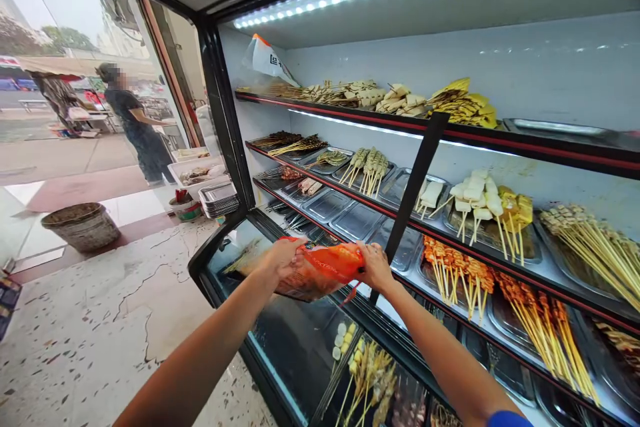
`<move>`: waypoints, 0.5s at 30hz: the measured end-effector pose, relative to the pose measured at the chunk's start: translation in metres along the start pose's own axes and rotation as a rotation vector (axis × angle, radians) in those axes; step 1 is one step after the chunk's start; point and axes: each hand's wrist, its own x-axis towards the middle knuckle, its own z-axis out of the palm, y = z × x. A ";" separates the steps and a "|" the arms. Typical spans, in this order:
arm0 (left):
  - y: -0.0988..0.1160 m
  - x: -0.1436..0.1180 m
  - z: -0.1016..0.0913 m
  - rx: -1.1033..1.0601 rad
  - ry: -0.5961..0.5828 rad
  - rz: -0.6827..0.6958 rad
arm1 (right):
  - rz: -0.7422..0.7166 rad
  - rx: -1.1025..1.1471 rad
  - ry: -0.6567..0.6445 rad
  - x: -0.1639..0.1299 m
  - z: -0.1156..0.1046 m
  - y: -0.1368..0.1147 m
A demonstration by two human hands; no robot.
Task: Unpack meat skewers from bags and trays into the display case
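Note:
Both my hands hold an orange plastic bag (320, 270) of food in front of an open display fridge (227, 127). My left hand (284, 257) grips the bag's left end. My right hand (373, 265) pinches its right end. The bag hangs over the fridge's low front glass (300, 347), next to empty metal trays (357, 220) on the lower shelf. Skewers (457, 277) with orange pieces lie in a tray just to the right of my right hand.
Shelves hold several trays of skewers (580, 240) and tofu (477, 197). A black post (417, 180) stands at the shelf fronts. A woven basket (83, 225), stacked trays (219, 199) and a person (135, 123) are at the left.

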 end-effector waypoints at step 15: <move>-0.013 -0.143 -0.001 0.080 0.131 0.171 | -0.442 0.158 -0.178 -0.067 0.005 -0.086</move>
